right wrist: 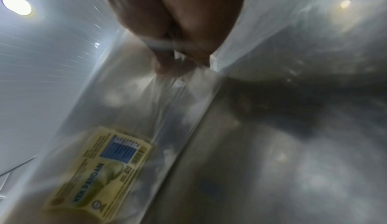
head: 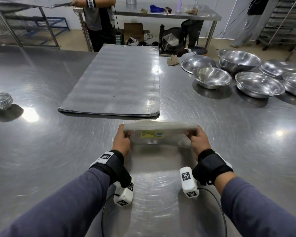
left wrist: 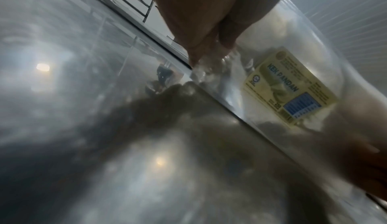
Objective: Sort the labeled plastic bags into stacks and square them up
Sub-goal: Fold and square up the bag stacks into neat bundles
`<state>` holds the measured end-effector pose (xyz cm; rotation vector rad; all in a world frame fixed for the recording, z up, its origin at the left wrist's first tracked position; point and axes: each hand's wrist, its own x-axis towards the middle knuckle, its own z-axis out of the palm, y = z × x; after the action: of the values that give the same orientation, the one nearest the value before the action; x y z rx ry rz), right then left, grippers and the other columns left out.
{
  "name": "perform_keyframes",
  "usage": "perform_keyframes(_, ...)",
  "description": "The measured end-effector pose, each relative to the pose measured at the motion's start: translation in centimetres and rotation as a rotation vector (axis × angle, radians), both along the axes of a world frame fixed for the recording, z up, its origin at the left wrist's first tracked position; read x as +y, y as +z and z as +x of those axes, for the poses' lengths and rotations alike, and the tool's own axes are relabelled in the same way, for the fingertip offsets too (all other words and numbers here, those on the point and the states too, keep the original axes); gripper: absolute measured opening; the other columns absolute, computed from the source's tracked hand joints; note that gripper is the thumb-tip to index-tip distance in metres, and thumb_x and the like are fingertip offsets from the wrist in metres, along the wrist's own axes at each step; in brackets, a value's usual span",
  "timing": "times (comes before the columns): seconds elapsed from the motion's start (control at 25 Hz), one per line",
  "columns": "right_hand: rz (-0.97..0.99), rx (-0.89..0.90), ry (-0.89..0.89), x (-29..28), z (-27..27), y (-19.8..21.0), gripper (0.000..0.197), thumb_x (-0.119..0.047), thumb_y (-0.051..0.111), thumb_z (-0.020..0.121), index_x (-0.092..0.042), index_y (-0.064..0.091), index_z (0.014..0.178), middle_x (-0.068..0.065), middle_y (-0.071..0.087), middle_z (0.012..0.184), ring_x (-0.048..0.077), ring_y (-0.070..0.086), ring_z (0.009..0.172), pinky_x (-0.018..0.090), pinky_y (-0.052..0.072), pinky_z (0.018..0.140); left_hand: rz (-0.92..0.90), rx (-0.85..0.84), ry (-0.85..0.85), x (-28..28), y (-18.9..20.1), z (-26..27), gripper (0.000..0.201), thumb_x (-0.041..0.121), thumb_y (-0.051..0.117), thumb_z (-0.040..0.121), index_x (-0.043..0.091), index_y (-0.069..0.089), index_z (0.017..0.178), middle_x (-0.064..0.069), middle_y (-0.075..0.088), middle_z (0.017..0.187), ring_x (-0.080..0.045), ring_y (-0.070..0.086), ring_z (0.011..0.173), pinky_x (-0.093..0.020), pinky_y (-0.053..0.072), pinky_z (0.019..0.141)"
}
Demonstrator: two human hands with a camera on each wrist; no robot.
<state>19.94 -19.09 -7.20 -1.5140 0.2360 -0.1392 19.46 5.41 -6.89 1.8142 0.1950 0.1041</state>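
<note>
Crosswise, the stack of clear plastic bags runs left to right in front of the person, its long axis parallel to the near edge of the steel table, and it stands on its lower long edge on the tabletop, top edge uppermost. The left hand pinches the stack's left end and the right hand pinches its right end, fingers and thumb of each curled onto the plastic, the two hands apart by the stack's full length. The bags are thin, glossy and see-through, layered into a milky band along the top; a yellow label with a blue panel and the words KEK PANDAN faces the person, and the wrist views show the plastic wrinkling where the fingertips bite in. The table is brushed steel with swirled polish marks and bright reflections. Just beyond the stack lies a flat grey tray, upside down. Several steel mixing bowls sit at the far right, small foil dishes at the left edge. Another person stands beyond the table.
</note>
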Motion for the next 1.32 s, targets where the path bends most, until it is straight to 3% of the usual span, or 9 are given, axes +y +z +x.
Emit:
perform_keyframes(0.2,-0.065,-0.005,0.019,-0.4,0.5,0.1,0.035,0.017,0.041,0.088,-0.015,0.053,0.094,-0.002,0.056,0.084,0.010,0.054,0.082,0.018,0.046,0.079,-0.076,0.015,-0.103,0.2,0.3,0.2,0.050,-0.019,0.029,0.089,0.005,0.035,0.133,-0.005,0.047,0.109,-0.015,0.044,0.104,-0.003,0.039,0.071)
perform_keyframes(0.32,-0.071,0.009,0.036,-0.5,0.7,-0.3,0.035,0.017,0.041,0.088,-0.007,0.051,0.111,-0.002,0.057,0.087,0.007,0.054,0.082,0.018,0.047,0.078,-0.059,0.037,-0.109,0.6,0.0,0.4,0.050,-0.020,0.029,0.088,0.005,0.040,0.131,-0.006,0.049,0.112,-0.016,0.045,0.107,-0.014,0.039,0.084)
perform_keyframes(0.48,-0.061,0.030,0.027,-0.5,1.3,-0.2,0.038,0.020,0.037,0.086,-0.011,0.057,0.096,0.001,0.059,0.086,0.009,0.056,0.080,0.013,0.049,0.069,0.050,0.044,0.007,0.8,-0.3,1.5,0.041,-0.016,0.032,0.088,0.004,0.052,0.118,-0.008,0.056,0.107,-0.020,0.050,0.103,-0.031,0.041,0.091)
perform_keyframes(0.6,-0.089,0.041,0.021,-0.4,1.5,-0.4,0.047,0.023,0.034,0.083,-0.018,0.056,0.083,0.000,0.056,0.082,0.008,0.053,0.076,0.011,0.047,0.066,0.052,0.007,0.016,0.7,-0.3,2.1,0.042,-0.019,0.033,0.085,0.008,0.051,0.112,-0.008,0.054,0.104,-0.018,0.049,0.101,-0.026,0.038,0.087)
perform_keyframes(0.72,-0.119,0.054,0.044,-0.3,1.9,-0.5,0.043,0.021,0.035,0.085,-0.017,0.054,0.091,-0.003,0.055,0.083,0.008,0.051,0.078,0.015,0.044,0.070,-0.037,0.057,-0.061,0.6,-0.3,2.0,0.048,-0.021,0.028,0.087,0.008,0.044,0.122,-0.007,0.050,0.105,-0.017,0.045,0.104,-0.023,0.038,0.083)
perform_keyframes(0.84,-0.109,0.050,0.020,-0.3,2.5,-0.4,0.042,0.021,0.035,0.085,-0.016,0.055,0.087,0.000,0.055,0.083,0.013,0.051,0.081,0.015,0.044,0.071,-0.018,0.065,-0.016,0.9,-0.7,2.4,0.044,-0.016,0.029,0.090,0.021,0.051,0.099,-0.003,0.055,0.095,-0.018,0.048,0.098,-0.026,0.043,0.078)
perform_keyframes(0.96,-0.114,0.049,0.002,-0.4,2.2,-0.1,0.046,0.022,0.033,0.084,-0.019,0.053,0.079,-0.001,0.052,0.079,0.010,0.049,0.074,0.013,0.045,0.067,0.021,0.063,0.026,0.7,-0.7,2.5,0.037,-0.012,0.031,0.091,0.014,0.052,0.108,-0.009,0.056,0.103,-0.021,0.052,0.097,-0.031,0.045,0.085)
perform_keyframes(1.24,-0.138,0.069,0.005,-0.1,1.8,0.2,0.045,0.022,0.032,0.085,-0.018,0.050,0.077,-0.002,0.050,0.078,0.006,0.048,0.072,0.003,0.044,0.058,0.021,0.084,-0.038,0.5,0.1,2.5,0.034,-0.011,0.029,0.094,0.019,0.046,0.099,-0.003,0.050,0.095,-0.012,0.047,0.087,-0.012,0.041,0.066)
perform_keyframes(1.32,-0.165,0.088,-0.016,-0.2,1.8,0.2,0.043,0.021,0.033,0.084,-0.018,0.050,0.074,-0.002,0.050,0.076,0.007,0.047,0.070,0.003,0.043,0.056,0.049,0.085,0.002,0.3,0.4,2.4,0.030,-0.008,0.033,0.094,0.015,0.050,0.102,-0.005,0.053,0.096,-0.016,0.048,0.091,-0.018,0.042,0.074)
